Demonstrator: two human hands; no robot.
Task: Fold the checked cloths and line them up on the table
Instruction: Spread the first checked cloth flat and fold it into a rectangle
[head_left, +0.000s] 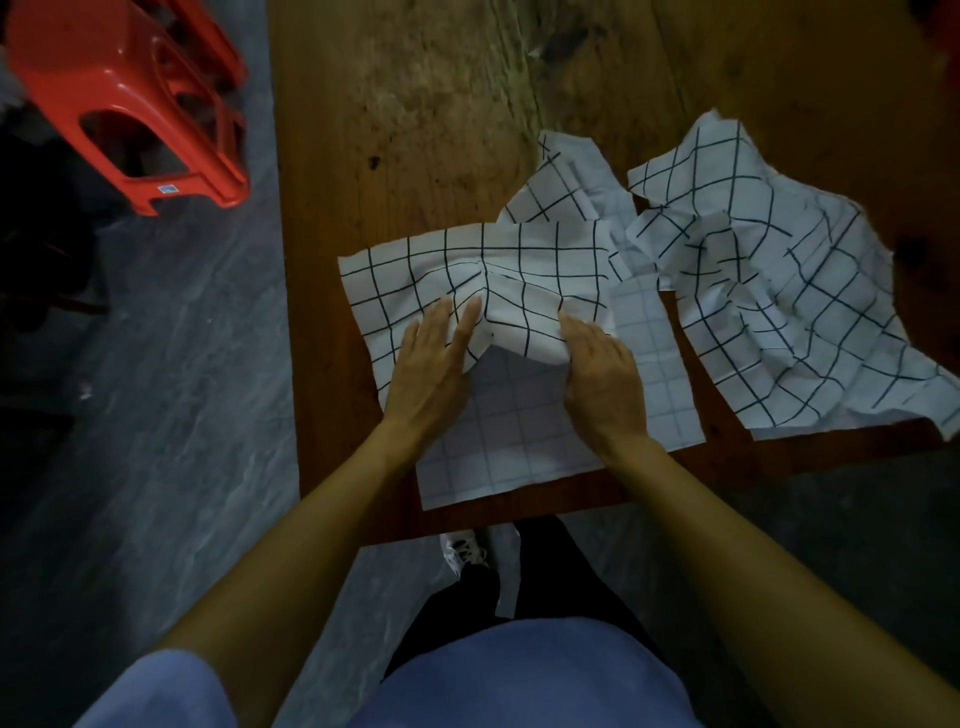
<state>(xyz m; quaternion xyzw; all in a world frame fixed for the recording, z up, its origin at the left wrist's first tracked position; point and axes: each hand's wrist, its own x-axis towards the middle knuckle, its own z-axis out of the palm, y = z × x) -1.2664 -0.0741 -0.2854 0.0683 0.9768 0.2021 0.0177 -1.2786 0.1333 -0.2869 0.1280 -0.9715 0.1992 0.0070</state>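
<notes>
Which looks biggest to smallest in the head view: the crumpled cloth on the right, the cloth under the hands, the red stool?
1. Cloth under the hands
2. Crumpled cloth, nearly as big, so unsure
3. Red stool, cropped and farther off

Dim room, worn wooden table (415, 104).
Grey stone floor (182, 389) at nine o'clock; red plastic stool (130, 93) at ten o'clock.
</notes>
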